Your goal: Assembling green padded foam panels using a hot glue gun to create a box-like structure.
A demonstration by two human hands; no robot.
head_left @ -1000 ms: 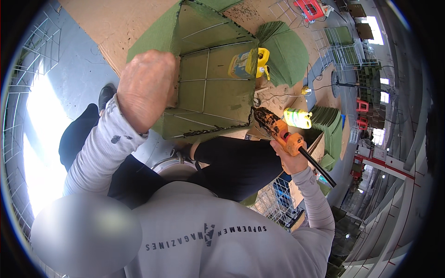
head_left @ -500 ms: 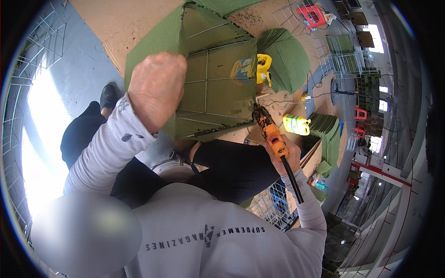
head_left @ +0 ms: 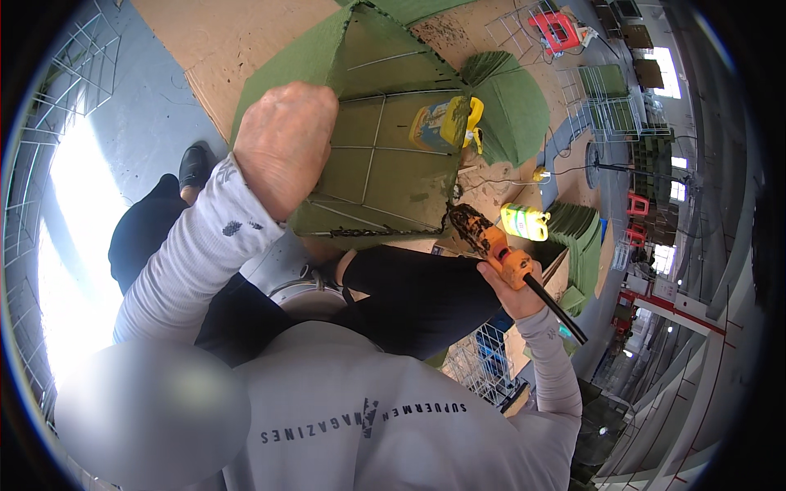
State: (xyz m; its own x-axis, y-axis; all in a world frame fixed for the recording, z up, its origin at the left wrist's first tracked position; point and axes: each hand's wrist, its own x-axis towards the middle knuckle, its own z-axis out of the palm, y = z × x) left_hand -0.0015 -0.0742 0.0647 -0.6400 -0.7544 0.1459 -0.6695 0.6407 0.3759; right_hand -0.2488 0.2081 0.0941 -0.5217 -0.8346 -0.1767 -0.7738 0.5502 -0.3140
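Observation:
A box-shaped wire frame lined with green felt (head_left: 385,155) stands open in front of me on a cardboard sheet. My left hand (head_left: 282,147) grips its near left edge, fingers closed over the felt. My right hand (head_left: 512,290) holds an orange glue gun (head_left: 491,241) with a black glue stick at its back; the dirty nozzle touches the frame's lower right corner. Inside the frame shows a yellow bottle (head_left: 446,123).
A folded green felt piece (head_left: 508,98) lies right of the frame. A yellow-green bottle (head_left: 526,221) sits beside stacked felt sheets (head_left: 585,245). Wire grid panels (head_left: 602,102) and a red stool (head_left: 557,29) stand farther off. A metal bucket rim (head_left: 307,295) is between my knees.
My right hand swung the glue gun left and up until its nozzle reached the frame's lower right corner. My left hand kept its grip on the frame.

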